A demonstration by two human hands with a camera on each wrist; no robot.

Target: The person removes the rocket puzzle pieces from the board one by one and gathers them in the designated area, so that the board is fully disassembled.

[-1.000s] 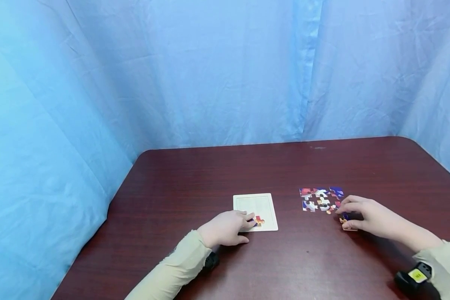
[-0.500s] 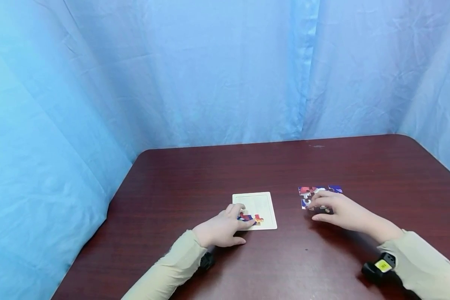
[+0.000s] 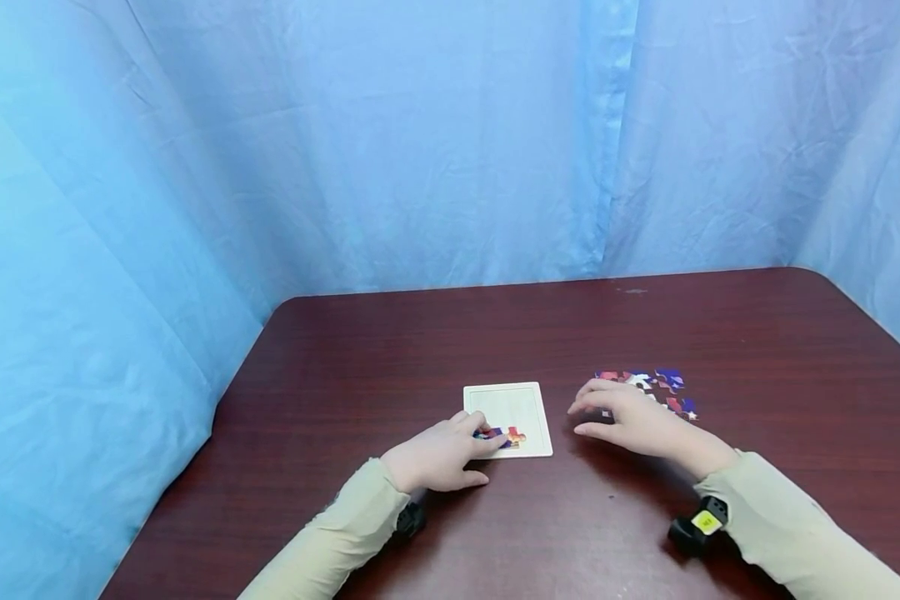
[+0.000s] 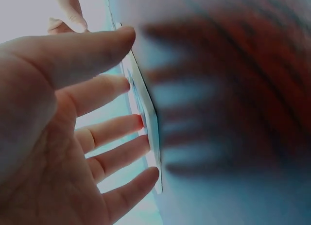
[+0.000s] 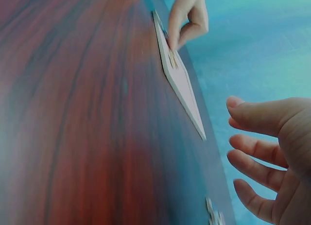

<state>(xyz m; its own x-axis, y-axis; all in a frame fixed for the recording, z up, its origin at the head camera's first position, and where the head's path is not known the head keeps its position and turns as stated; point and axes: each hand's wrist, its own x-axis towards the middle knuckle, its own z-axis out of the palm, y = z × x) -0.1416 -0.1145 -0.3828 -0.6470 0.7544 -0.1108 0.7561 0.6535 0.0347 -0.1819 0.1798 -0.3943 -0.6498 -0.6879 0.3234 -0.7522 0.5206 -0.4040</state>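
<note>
My left hand (image 3: 438,457) rests its fingertips on colourful jigsaw pieces (image 3: 515,437) along the near side of a cream puzzle tray (image 3: 537,417). In the left wrist view the left hand's fingers (image 4: 112,130) reach out spread, tips at the tray's edge, with the thumb apart from them. My right hand (image 3: 630,421) hovers between the tray and a group of loose jigsaw pieces (image 3: 670,381), covering part of that group. Its thumb and fingers are loosely bent, and nothing shows between them in the head view. In the right wrist view the right hand's fingers (image 5: 257,166) are spaced apart.
The dark red-brown wooden table (image 3: 390,358) has rounded far corners. Light blue curtains (image 3: 435,150) hang behind it and along the sides. Each wrist carries a black camera; the right camera (image 3: 693,529) sits low over the table.
My right hand has moved left from the right end of the loose pieces toward the tray, uncovering pieces there. My left hand has stayed on the tray, its fingers shifting slightly over the pieces.
</note>
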